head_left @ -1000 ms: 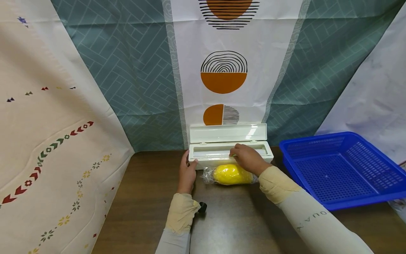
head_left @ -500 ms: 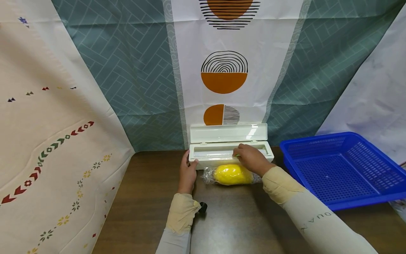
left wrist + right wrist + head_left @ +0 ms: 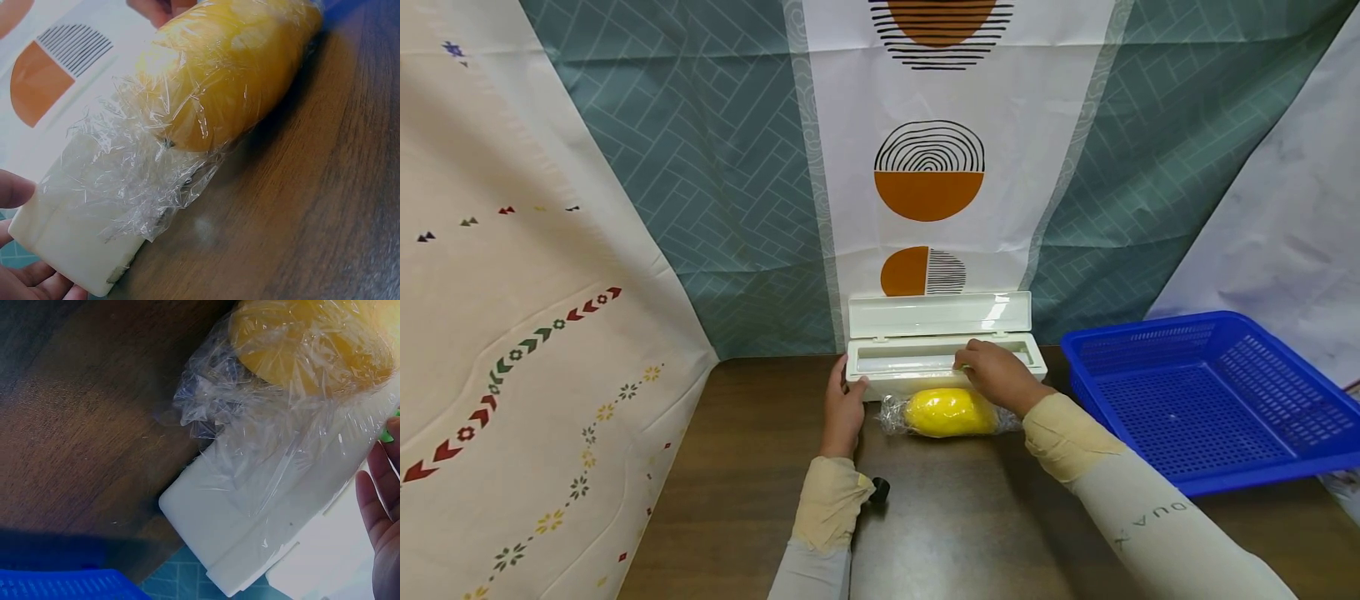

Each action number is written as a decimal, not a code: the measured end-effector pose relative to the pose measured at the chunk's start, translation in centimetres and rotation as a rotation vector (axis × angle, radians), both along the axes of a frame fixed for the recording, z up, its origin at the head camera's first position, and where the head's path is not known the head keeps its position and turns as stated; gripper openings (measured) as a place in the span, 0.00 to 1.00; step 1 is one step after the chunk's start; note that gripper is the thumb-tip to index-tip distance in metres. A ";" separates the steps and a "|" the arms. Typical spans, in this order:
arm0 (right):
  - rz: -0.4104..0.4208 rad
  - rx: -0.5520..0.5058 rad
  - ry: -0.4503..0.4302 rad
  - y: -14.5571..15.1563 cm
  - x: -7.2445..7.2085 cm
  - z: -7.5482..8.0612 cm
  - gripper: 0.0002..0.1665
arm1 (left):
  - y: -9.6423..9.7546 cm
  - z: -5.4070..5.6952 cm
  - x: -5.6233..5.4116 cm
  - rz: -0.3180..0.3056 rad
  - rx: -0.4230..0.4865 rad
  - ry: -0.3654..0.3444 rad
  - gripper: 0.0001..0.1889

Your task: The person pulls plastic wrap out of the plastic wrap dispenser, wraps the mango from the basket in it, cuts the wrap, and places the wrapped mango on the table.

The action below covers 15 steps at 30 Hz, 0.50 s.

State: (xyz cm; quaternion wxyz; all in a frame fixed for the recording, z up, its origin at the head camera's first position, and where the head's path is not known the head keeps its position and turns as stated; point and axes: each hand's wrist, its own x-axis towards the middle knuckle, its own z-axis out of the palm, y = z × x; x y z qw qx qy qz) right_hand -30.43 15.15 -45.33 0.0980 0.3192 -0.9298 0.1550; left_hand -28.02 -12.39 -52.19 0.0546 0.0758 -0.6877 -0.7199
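A long white cling film dispenser (image 3: 891, 387) stands at the back of the table, its lid (image 3: 940, 315) raised and a pale roll (image 3: 902, 364) inside. My left hand (image 3: 844, 412) grips its left end, thumb in front and fingers round the end wall. My right hand (image 3: 1000, 377) reaches over the front edge and pinches a small green slider (image 3: 387, 434), mostly hidden by the fingers. Against the dispenser's front lies a yellow fruit (image 3: 947, 412), wrapped in clear film (image 3: 134, 181) that bunches at both ends.
A blue plastic basket (image 3: 1217, 400) stands at the right, close to my right forearm. Behind the dispenser hangs a patterned cloth (image 3: 737, 208). A small black object (image 3: 880, 490) shows beside my left wrist, over the brown table (image 3: 737, 500).
My right hand has slid a little to the right along the dispenser's front edge. The left hand, dispenser and wrapped fruit have stayed in place.
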 end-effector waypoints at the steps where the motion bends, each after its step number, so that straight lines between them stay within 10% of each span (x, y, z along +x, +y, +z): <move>1: -0.003 0.001 0.001 0.0 0.0 0.0 0.09 | 0.0 0.0 0.0 -0.002 0.004 0.004 0.33; 15: 0.005 -0.013 0.036 0.6 -0.2 -0.4 0.09 | 0.1 -0.1 0.1 0.003 0.023 0.023 0.33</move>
